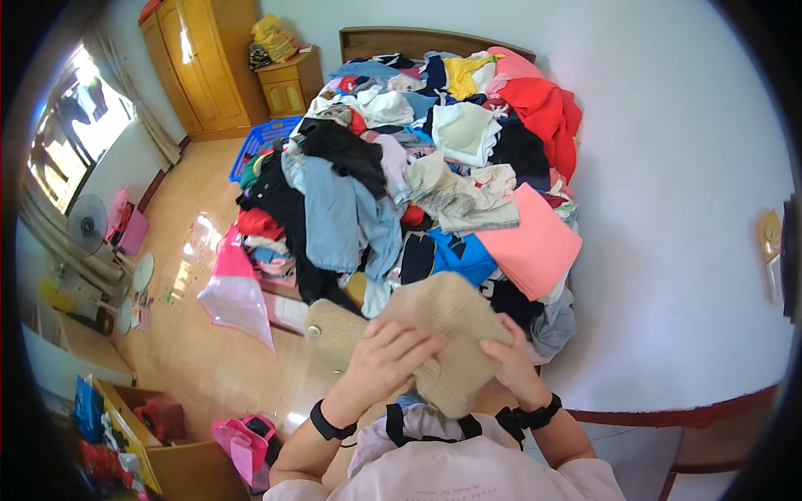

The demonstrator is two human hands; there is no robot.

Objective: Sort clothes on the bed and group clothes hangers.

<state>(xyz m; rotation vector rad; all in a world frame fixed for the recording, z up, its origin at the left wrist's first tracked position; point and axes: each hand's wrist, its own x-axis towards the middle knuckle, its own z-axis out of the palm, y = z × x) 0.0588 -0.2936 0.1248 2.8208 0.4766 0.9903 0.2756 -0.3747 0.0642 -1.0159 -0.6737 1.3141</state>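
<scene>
Between my two hands is a beige knitted garment [457, 325], held up in front of my chest. My left hand [391, 354] presses over its left part, fingers bent across the knit. A flap with a round button hangs out past that hand to the left. My right hand [514, 357] pinches the garment's right edge between thumb and fingers. Just beyond lies a large heap of clothes on a bed. Nearest in the heap are a salmon-pink folded cloth [532, 244], a blue garment [460, 253] and light blue jeans [344, 219].
A wooden headboard [432, 44] stands behind the heap. Left of the bed are a blue plastic basket [263, 141], a wooden wardrobe [200, 69] and a pink-and-clear plastic bag [235, 288]. A fan [88, 219] stands by the window. A white wall [664, 206] bounds the right side.
</scene>
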